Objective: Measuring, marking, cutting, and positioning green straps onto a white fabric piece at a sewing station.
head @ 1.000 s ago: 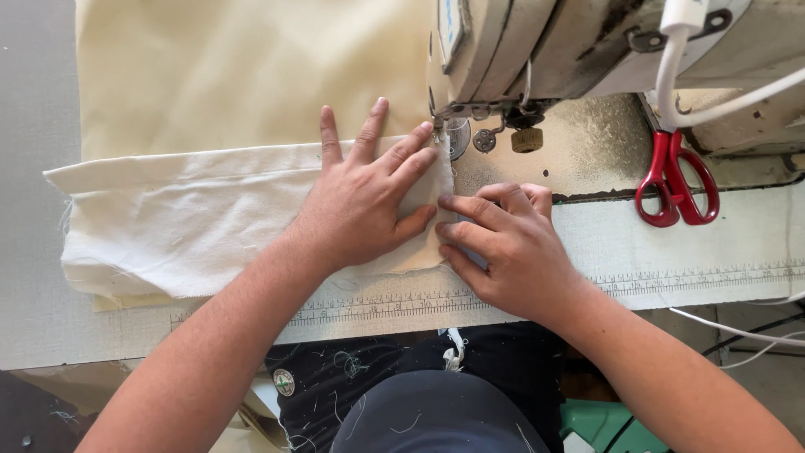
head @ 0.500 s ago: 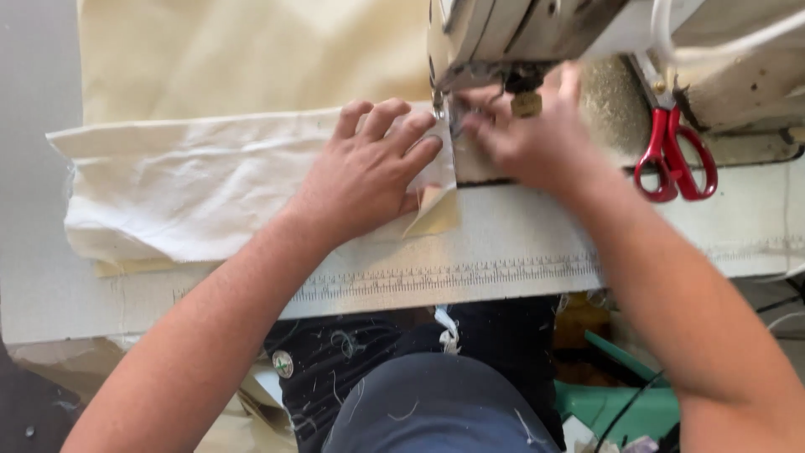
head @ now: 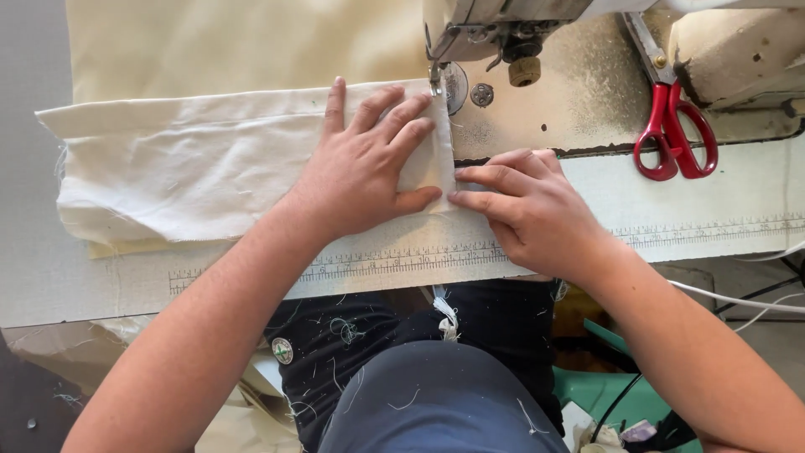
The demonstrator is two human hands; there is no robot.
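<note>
Left hand (head: 369, 168) flat, right hand (head: 528, 205) fingertips pinning the folded cream cotton cloth (head: 193, 168); edge should stay square beside the needle.

Bright, even daylight fills the view, and the pale cloth (head: 193, 168) looks nearly washed out. Soft shadows lie under the left hand (head: 360, 168) and right hand (head: 528, 210). Focus is sharp, with slight bending at the edges.
</note>
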